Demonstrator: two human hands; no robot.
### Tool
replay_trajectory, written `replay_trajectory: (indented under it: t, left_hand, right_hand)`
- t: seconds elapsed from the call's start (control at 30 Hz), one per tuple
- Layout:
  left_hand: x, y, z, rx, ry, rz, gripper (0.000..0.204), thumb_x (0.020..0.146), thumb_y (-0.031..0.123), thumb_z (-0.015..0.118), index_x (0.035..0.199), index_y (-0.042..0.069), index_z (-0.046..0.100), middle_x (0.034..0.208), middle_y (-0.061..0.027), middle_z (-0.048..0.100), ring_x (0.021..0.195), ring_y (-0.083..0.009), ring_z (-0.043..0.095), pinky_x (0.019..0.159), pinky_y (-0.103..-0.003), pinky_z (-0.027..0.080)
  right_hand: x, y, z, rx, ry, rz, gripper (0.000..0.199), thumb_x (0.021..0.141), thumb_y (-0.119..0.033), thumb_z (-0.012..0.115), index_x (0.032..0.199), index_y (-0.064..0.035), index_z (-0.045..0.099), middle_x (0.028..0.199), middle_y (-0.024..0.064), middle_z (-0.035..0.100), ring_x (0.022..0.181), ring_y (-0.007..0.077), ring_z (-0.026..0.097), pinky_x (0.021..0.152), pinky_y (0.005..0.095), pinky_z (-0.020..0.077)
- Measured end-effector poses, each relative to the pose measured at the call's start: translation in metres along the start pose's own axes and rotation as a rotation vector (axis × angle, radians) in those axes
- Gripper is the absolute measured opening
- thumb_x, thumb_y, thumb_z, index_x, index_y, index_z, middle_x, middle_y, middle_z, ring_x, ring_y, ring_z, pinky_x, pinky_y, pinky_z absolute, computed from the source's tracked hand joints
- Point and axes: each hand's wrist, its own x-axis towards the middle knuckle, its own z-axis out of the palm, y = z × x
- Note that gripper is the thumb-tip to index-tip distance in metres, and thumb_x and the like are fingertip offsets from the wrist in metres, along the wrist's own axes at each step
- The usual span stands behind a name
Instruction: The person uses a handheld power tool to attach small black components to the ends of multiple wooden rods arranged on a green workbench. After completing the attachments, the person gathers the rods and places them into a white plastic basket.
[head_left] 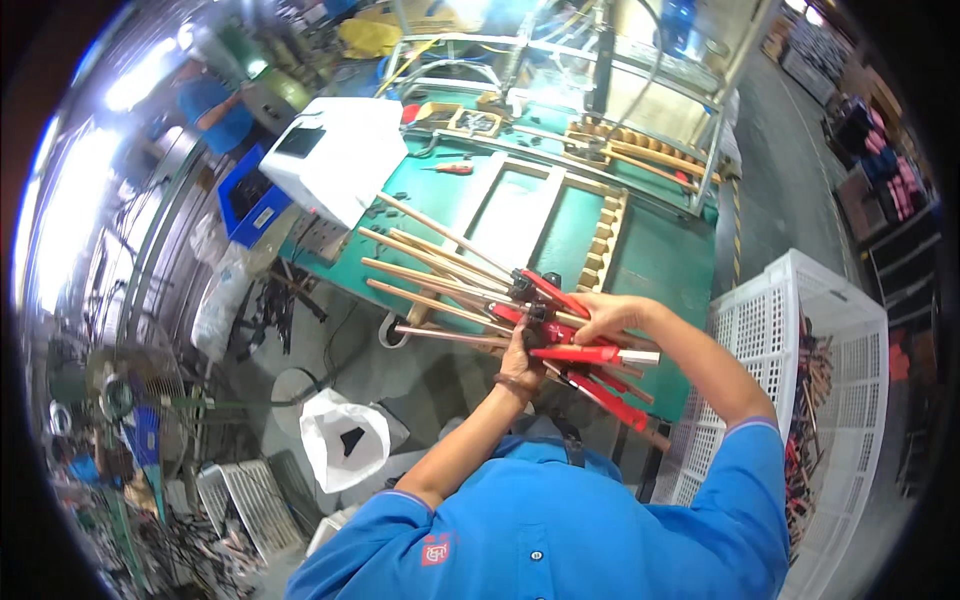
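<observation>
A loose bundle of long copper-coloured rods [432, 262] with red sleeve-like parts [610, 402] and black fittings [522, 285] lies across my hands, over the near edge of the green bench. The bare rod ends fan out to the left, while the red parts point right and toward me. My left hand [522, 358] is closed around the bundle from below, near the black fittings. On the right side of it, my right hand [606, 314] bends its fingers onto the red parts. Some of its fingertips are hidden among them.
The green bench [665, 265] carries a wooden frame with a notched strip [602, 240], a white machine [345, 150] and a red-handled screwdriver [455, 169]. A white crate [745, 330] of similar pieces stands right. Left are a white sack [325, 470] and a blue bin [228, 200]; beyond, another person [215, 105].
</observation>
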Motion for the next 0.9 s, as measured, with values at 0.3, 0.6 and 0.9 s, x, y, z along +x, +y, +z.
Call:
replay_trajectory:
  t: [0.3,0.6,0.9]
  left_hand:
    - [0.055,0.009,-0.017,0.24,0.165,-0.415,0.033,0.093,0.039,0.055,0.109,0.01,0.057,0.101,-0.0072,0.063,0.083,-0.0241,0.062,0.07,-0.036,0.056]
    - [0.058,0.065,0.028,0.374,0.409,-0.651,0.032,0.09,0.031,0.062,0.1,0.002,0.053,0.091,-0.0141,0.058,0.082,-0.0269,0.061,0.077,-0.043,0.057]
    - [0.091,0.094,0.035,0.625,0.356,-1.103,0.046,0.098,0.042,0.041,0.128,0.008,0.046,0.125,-0.0155,0.05,0.111,-0.0319,0.052,0.096,-0.043,0.045]
  right_hand:
    - [-0.013,0.032,-0.07,0.008,0.021,0.358,0.066,0.067,-0.006,0.065,0.129,-0.0064,0.042,0.086,0.0091,0.063,0.063,0.0154,0.061,0.049,0.0323,0.052]
    - [0.013,0.022,-0.081,-0.433,0.167,0.56,0.062,0.066,-0.004,0.066,0.124,-0.0101,0.046,0.101,0.0136,0.057,0.08,0.0284,0.063,0.053,0.038,0.0531]
    - [0.023,0.05,-0.057,-0.791,0.47,0.524,0.072,0.068,0.003,0.063,0.134,-0.0059,0.036,0.111,0.0136,0.048,0.103,0.033,0.051,0.085,0.042,0.0472]
